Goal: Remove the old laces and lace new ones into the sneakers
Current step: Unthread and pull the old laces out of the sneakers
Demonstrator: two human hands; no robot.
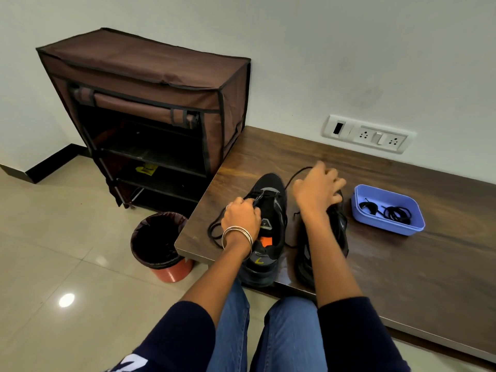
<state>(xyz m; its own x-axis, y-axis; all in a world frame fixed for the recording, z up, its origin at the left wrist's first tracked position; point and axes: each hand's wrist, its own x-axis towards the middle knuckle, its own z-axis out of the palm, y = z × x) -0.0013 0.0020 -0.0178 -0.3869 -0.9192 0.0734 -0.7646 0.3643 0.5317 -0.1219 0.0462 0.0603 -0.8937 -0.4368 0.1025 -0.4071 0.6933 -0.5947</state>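
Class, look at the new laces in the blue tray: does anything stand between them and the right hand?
Nothing visible does. The right hand hovers over the right sneaker, and only bare wooden table separates it from the blue tray holding the new laces.

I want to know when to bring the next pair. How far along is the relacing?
Early. The old lace hangs loose beside the left sneaker, partly pulled out. The left hand grips that shoe's tongue area; the right hand is blurred over the right sneaker. New laces sit coiled in the blue tray, untouched.
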